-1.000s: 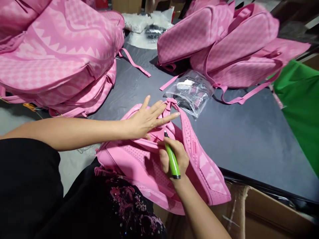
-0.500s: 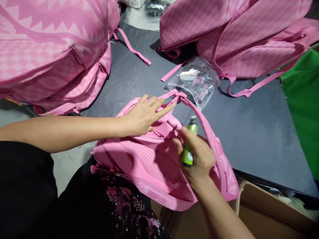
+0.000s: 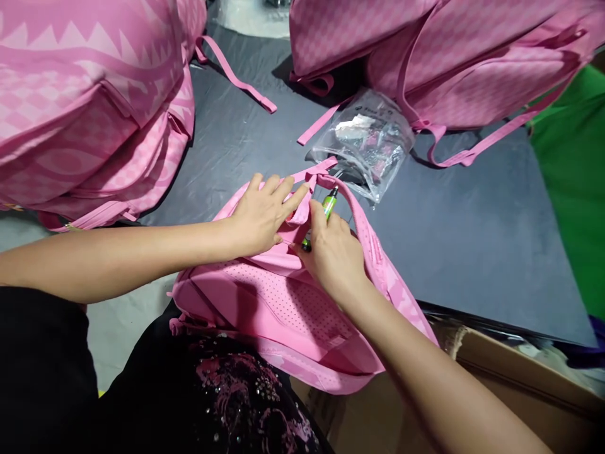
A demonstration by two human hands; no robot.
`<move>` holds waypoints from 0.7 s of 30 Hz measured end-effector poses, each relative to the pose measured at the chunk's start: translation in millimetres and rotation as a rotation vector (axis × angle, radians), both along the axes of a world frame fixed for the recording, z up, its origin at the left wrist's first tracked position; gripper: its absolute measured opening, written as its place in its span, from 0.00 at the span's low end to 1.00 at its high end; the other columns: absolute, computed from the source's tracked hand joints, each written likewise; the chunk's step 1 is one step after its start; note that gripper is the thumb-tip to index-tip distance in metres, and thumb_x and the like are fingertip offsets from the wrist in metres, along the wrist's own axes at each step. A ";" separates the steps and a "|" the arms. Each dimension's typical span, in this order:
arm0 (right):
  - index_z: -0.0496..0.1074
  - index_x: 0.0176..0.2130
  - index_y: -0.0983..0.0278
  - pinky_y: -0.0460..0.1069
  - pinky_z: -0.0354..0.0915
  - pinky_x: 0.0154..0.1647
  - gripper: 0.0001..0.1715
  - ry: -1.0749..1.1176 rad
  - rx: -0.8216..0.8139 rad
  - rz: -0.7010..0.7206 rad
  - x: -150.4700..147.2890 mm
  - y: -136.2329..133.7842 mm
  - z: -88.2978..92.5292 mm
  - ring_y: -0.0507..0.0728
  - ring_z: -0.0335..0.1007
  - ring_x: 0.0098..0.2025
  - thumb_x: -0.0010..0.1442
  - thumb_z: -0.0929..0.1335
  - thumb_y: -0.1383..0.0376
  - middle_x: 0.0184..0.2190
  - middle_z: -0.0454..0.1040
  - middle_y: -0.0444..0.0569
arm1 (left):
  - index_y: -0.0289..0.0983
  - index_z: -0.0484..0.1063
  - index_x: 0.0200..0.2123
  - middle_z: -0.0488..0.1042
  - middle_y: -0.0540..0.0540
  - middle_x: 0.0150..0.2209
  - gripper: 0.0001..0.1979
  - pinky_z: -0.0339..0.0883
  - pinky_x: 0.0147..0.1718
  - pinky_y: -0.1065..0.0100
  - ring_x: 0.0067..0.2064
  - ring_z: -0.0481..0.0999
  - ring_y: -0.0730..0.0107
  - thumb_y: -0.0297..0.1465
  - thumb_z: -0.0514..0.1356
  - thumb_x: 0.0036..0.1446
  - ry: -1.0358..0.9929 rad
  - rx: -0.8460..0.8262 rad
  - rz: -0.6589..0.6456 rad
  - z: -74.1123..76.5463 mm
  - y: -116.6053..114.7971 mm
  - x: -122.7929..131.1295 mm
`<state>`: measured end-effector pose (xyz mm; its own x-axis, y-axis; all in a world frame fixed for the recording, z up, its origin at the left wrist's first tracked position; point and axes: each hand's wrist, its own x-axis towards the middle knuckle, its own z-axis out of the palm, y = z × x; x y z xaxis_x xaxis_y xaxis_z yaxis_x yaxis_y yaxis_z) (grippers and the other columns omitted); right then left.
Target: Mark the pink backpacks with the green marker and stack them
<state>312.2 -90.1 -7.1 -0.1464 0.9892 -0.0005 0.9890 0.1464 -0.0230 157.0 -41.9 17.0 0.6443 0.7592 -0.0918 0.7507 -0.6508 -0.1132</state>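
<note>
In the head view, two hands are at work on one pink bag (image 3: 293, 309), which lies across the near edge of the tabletop (image 3: 472, 239), its lower part by the person's black clothing (image 3: 250, 391). The left hand (image 3: 262, 214) lies palm down on the bag's top, four fingers spread; its thumb is partly hidden, so I cannot tell whether its grip pinches any cloth. The right hand (image 3: 335, 252) has its grip closed around one green tool (image 3: 330, 202), slim and pen-like, with a dark tip at each end; it slants over the bag's top, just beside the left hand's fingers. Just beyond the bag lies one clear pouch (image 3: 373, 142) with dark and pink contents that are hard to make out. More pink bags stand in two groups: a left group (image 3: 85, 126), whose exact count the overlap hides, and a right group (image 3: 463, 63), at least two, cut off by the top edge. One loose strap (image 3: 236, 79) trails from the left group; another strap end (image 3: 319, 126) lies just beside the pouch. One white packet (image 3: 255, 17) shows at the top, one green cloth (image 3: 567, 189) at the right, and one open carton (image 3: 529, 384) below the tabletop's near edge.
</note>
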 end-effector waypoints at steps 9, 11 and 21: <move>0.58 0.64 0.68 0.56 0.69 0.37 0.42 0.052 0.013 -0.023 4.3 -1.7 -0.8 0.70 0.72 0.46 0.55 0.73 0.65 0.49 0.73 0.65 | 0.36 0.38 0.73 0.42 0.35 0.74 0.49 0.54 0.61 0.49 0.67 0.55 0.44 0.40 0.63 0.58 0.044 -0.079 -0.024 3.6 7.1 -5.1; 0.58 0.64 0.67 0.56 0.69 0.36 0.41 0.054 0.039 -0.018 4.6 -1.3 -2.9 0.69 0.72 0.46 0.55 0.73 0.65 0.48 0.73 0.64 | 0.35 0.38 0.73 0.41 0.36 0.74 0.49 0.55 0.60 0.49 0.67 0.56 0.45 0.40 0.63 0.58 0.042 -0.084 -0.028 3.1 8.2 -4.6; 0.57 0.66 0.69 0.57 0.71 0.41 0.36 0.201 0.217 0.080 24.4 -20.0 10.1 0.66 0.74 0.45 0.67 0.64 0.53 0.48 0.75 0.64 | 0.34 0.43 0.72 0.44 0.35 0.74 0.44 0.55 0.59 0.49 0.67 0.56 0.45 0.38 0.61 0.59 -0.023 -0.082 -0.015 2.7 6.4 -7.0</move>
